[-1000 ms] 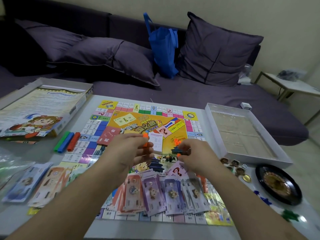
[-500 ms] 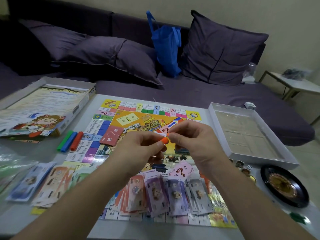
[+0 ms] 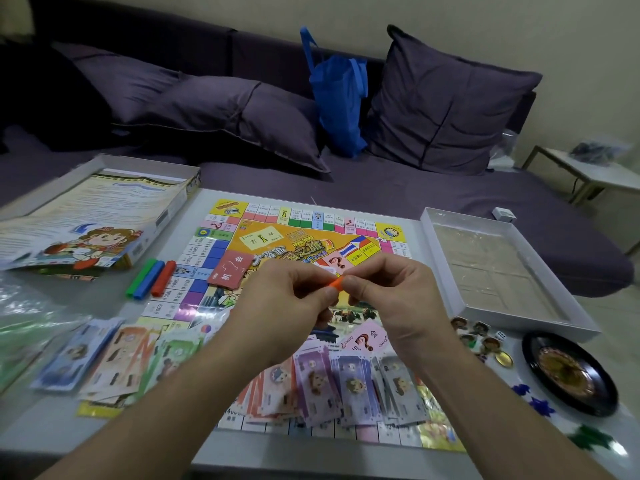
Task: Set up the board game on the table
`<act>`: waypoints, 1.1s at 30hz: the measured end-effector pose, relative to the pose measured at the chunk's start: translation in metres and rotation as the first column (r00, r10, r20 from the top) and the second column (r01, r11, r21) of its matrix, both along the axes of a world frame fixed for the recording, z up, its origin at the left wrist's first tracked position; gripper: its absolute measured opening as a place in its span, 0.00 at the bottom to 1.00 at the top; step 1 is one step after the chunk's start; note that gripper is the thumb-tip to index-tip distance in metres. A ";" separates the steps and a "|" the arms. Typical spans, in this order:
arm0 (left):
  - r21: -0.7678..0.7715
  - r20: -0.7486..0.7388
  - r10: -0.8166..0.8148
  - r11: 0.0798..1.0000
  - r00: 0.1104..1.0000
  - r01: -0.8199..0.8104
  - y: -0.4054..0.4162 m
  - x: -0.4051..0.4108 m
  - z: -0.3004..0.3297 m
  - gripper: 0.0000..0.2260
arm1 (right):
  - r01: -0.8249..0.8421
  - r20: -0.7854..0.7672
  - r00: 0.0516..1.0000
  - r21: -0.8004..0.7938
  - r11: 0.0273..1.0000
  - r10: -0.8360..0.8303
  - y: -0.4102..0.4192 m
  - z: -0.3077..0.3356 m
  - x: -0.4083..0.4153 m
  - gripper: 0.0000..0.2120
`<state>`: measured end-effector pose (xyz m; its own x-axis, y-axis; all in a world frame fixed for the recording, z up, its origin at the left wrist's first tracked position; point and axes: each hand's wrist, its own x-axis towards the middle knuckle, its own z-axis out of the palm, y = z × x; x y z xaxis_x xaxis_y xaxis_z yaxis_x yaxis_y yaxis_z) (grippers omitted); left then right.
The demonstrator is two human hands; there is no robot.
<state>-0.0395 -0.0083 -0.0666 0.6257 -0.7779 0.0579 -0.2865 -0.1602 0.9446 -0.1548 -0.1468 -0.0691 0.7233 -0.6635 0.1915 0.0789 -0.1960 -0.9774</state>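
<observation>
The colourful game board [image 3: 277,223] lies flat in the middle of the table. Above its centre my left hand [image 3: 291,299] and my right hand [image 3: 391,292] meet, both pinching a small orange plastic piece [image 3: 336,283] between fingertips. Play-money notes [image 3: 346,382] are fanned over the board's near edge, and more notes [image 3: 114,355] lie to its left. A red card stack [image 3: 230,268] and a pink question-mark card stack [image 3: 363,337] sit on the board. Green, blue and red plastic holders [image 3: 150,278] lie left of the board.
The box lid with a rule sheet [image 3: 93,220] is at the left, the white box tray [image 3: 485,271] at the right. Character tokens, a die and a gold coin [image 3: 485,337] lie by a black roulette wheel [image 3: 568,372]. A purple sofa with cushions and a blue bag [image 3: 339,98] stands behind.
My hands, apart a second ago with the left one holding the orange piece, have come together above the board's centre and now both pinch it. The view has shifted slightly.
</observation>
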 end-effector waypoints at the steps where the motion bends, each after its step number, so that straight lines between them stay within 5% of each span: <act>1: -0.011 -0.038 -0.004 1.000 0.999 0.003 0.000 0.000 0.000 0.07 | 0.006 0.004 1.000 -0.005 1.000 -0.006 0.000 -0.001 0.000 0.09; 6: -0.078 -0.338 -0.058 0.996 0.939 0.033 0.002 -0.001 0.003 0.06 | 0.002 -0.027 1.000 -0.014 1.000 -0.003 0.003 -0.001 0.000 0.01; 13: -0.092 -0.493 -0.043 0.996 0.869 -0.003 -0.007 0.000 0.003 0.05 | 0.061 -0.200 0.978 0.017 0.998 -0.057 -0.027 0.014 -0.016 0.16; 15: -0.079 -0.508 -0.021 0.997 0.861 -0.023 -0.008 0.001 0.003 0.05 | 0.068 -0.454 0.871 -0.271 0.960 -0.189 -0.042 0.011 -0.024 0.18; 17: -0.066 -0.529 -0.006 0.997 0.849 -0.035 -0.009 0.001 0.003 0.06 | -0.148 -0.689 0.656 -0.517 0.843 -0.308 -0.051 0.007 -0.033 0.21; 19: -0.056 -0.550 0.008 0.997 0.835 -0.047 -0.010 0.000 0.004 0.06 | -0.322 -0.804 0.466 -0.543 0.776 -0.370 -0.053 0.000 -0.038 0.22; 22: -0.052 -0.574 0.022 0.997 0.818 -0.063 -0.011 -0.002 0.005 0.05 | -0.398 -0.841 0.324 -0.536 0.745 -0.433 -0.052 -0.009 -0.040 0.19; 26: -0.057 -0.634 0.005 0.997 0.773 -0.054 -0.011 -0.004 0.005 0.06 | -0.329 -0.816 0.368 -0.563 0.759 -0.446 -0.054 -0.024 -0.039 0.11; 33: -0.051 -0.685 -0.017 0.998 0.729 -0.024 -0.010 -0.002 0.004 0.07 | -0.284 -0.805 0.412 -0.559 0.779 -0.427 -0.062 -0.038 -0.031 0.11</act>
